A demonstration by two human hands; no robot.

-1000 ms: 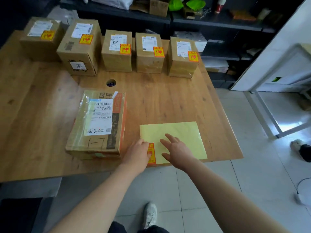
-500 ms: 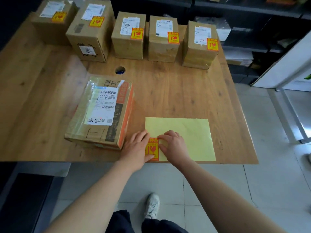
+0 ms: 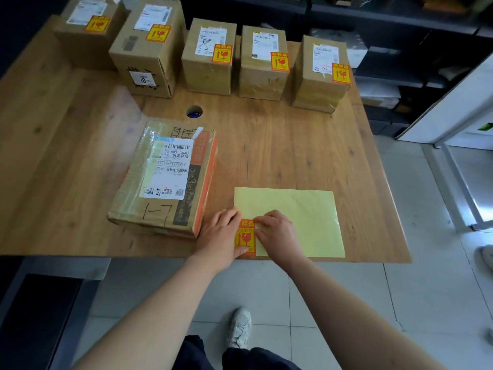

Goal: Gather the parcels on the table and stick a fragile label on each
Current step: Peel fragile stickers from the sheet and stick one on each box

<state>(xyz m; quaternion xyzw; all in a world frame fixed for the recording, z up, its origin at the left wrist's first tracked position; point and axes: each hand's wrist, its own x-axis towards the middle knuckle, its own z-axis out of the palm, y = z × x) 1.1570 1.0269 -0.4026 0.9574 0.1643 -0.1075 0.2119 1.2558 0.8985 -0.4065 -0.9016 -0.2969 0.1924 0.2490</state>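
Fragile label point(image 3: 246, 237): one remains on the yellow backing sheet point(image 3: 306, 214), at its near-left corner by the bench's point(image 3: 293, 145) front edge, long axis running near to far. Six parcels: five in the back row point(image 3: 210, 57), each labelled, and one flat parcel point(image 3: 162, 177) just left of the sheet, lengthwise near-to-far. The left hand point(image 3: 221, 236) presses flat beside the label. The right hand point(image 3: 277, 233) curls its fingers onto the label's edge; grip unclear.

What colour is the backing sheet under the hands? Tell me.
Pale yellow backing sheet, head view.
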